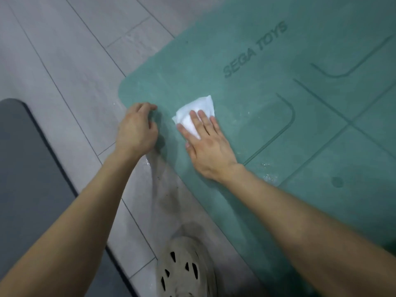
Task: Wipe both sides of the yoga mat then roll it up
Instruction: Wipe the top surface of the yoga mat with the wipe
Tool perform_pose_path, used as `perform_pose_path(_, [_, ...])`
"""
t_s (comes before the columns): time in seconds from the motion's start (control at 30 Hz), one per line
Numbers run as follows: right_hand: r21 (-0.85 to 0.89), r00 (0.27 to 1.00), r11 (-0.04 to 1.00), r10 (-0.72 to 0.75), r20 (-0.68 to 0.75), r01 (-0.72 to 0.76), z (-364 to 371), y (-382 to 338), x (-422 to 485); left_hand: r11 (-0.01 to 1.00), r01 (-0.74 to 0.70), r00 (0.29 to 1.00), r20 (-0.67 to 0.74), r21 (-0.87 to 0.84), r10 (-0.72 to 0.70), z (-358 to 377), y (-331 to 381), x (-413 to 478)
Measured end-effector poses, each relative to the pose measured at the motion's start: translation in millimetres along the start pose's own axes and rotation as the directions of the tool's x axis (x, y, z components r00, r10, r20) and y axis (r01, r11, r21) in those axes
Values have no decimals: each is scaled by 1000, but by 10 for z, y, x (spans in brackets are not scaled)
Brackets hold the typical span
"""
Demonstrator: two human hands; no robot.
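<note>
You're looking down at a floor (64, 71) of pale grey wood-look planks, with long seams running from 11 o'clock toward 5 o'clock. At 9 o'clock a dark grey rug (27, 168) with a rounded corner lies flat on the planks. A few bright specks (147, 161) glint near the centre. The light is dim and even, and shadows are soft.

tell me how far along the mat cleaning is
Early on. Done: the yoga mat lies flat, printed side up, with wet spots near its corner. In hand: the right hand presses a white cloth flat on the mat by that corner while the left hand steadies the edge. Left: likely more of this side, then the underside and the rolling; nothing is rolled yet.
</note>
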State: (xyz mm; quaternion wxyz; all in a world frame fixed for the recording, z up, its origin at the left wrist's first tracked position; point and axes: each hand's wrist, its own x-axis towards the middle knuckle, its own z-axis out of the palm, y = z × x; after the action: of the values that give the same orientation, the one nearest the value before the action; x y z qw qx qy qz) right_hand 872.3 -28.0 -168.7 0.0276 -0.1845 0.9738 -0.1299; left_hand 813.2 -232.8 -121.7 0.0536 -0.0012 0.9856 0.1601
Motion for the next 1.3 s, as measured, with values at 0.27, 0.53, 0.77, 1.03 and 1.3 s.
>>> perform_pose_path(0.27, [-45, 877, 876, 480, -28, -481, -526, 1298, -460, 987, 72, 997, -1, 145, -72, 101, 54, 132])
perform_pose_path(0.53, [-43, 981, 987, -146, 126, 152, -353, 606, -489, 990, -97, 995, 6, 102, 97, 204, 282, -102])
perform_pose_path(0.77, [-80, 943, 940, 332, -2, -331, -451, 1065, -127, 985, -166, 986, 10, 43, 166, 375, 680, -395])
perform_pose_path(1.03, [-98, 905, 903, 424, 42, -419, -826, 1933, -131, 980, -142, 989, 58, 138, 135, 366, 732, -406])
perform_pose_path(1.3, [50, 945, 955, -296, 141, 292, -315, 563, -678, 964, -193, 978, 117, 184, 173, 350, 729, -420])
